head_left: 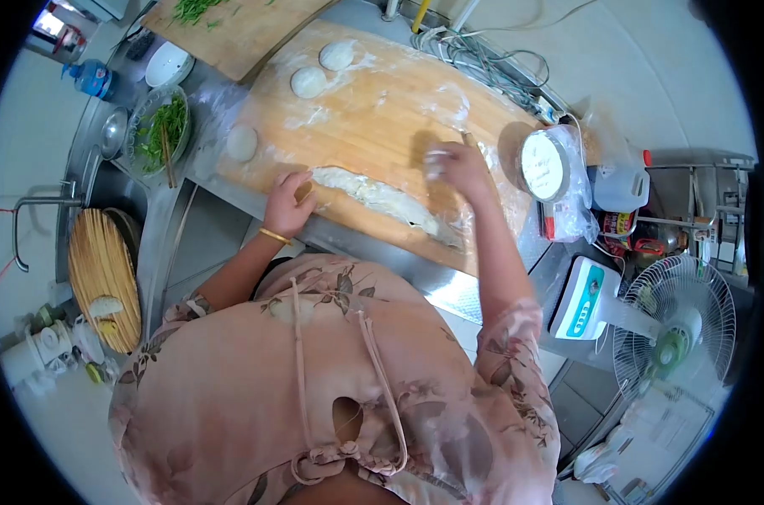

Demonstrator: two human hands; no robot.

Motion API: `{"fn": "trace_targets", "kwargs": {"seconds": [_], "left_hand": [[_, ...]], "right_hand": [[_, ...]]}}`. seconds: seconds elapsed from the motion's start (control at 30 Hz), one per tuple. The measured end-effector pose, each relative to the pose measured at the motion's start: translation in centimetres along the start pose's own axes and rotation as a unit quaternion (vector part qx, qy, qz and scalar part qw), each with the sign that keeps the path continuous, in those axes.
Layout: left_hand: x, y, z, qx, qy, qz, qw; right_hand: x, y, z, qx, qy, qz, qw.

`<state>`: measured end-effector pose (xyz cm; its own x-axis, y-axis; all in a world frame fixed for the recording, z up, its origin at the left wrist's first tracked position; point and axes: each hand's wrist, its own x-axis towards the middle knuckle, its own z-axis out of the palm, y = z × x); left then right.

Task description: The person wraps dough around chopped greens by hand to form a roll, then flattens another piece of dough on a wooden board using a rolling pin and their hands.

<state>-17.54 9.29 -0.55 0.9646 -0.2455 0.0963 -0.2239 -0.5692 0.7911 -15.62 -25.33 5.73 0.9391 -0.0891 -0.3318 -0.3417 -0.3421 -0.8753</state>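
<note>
- Dough strip [369,195], seemingly unfinished, lies flattened along the board's [382,101] near edge.
- Left hand [289,204]: curled at its left end, grip's hold unclear.
- Right hand [463,171]: over the board, grip unclear.
- Three rounds [308,82], apparently shaped, farther off.

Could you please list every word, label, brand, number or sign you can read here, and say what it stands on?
No text can be read with certainty.
Red-and-yellow label below the plastic jug: too blurred.
Blue pump bottle: any print too small.
Teal panel on the fan base: markings too small.
Round container: dark marks, possibly writing, illegible.
</note>
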Motion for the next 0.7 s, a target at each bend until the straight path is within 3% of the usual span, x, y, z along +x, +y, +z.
{"fn": "trace_targets", "kwargs": {"seconds": [0.03,0.1,0.2,0.27,0.37,0.5,0.53,0.57,0.63,0.7], "left_hand": [[-0.1,-0.3,0.3,-0.034,-0.002,-0.038,0.999],[0.0,-0.1,0.7,-0.055,-0.021,-0.079,0.995],[-0.2,0.6,1.0,-0.156,-0.036,-0.156,0.975],[-0.2,0.1,1.1,-0.228,-0.037,-0.192,0.954],[-1.4,-2.1,1.6,-0.278,-0.044,-0.222,0.934],[-1.2,-2.8,2.0,-0.27,-0.074,-0.242,0.929],[-1.1,-2.9,2.0,-0.265,-0.085,-0.247,0.928],[-1.0,-2.8,2.0,-0.267,-0.071,-0.242,0.93],[-0.5,-2.4,2.3,-0.276,-0.045,-0.229,0.933],[0.1,-1.6,1.9,-0.275,-0.05,-0.248,0.927]], "right_hand": [[1.2,0.6,3.1,0.004,-0.047,0.018,0.999],[2.5,0.6,6.9,-0.032,-0.096,-0.048,0.994],[0.0,0.8,5.4,-0.254,-0.109,-0.189,0.942],[-3.1,0.9,2.2,-0.188,-0.112,-0.052,0.974],[-4.5,5.7,0.6,-0.085,0.032,0.101,0.991],[-4.1,6.0,8.1,-0.17,0.166,-0.079,0.968],[-5.1,1.9,9.8,-0.158,0.146,-0.125,0.969],[-4.7,1.6,12.3,-0.192,0.151,-0.238,0.94],[-4.6,0.2,16.0,-0.25,0.044,-0.27,0.929],[-4.8,0.5,17.6,-0.355,0.028,-0.313,0.881]]}}
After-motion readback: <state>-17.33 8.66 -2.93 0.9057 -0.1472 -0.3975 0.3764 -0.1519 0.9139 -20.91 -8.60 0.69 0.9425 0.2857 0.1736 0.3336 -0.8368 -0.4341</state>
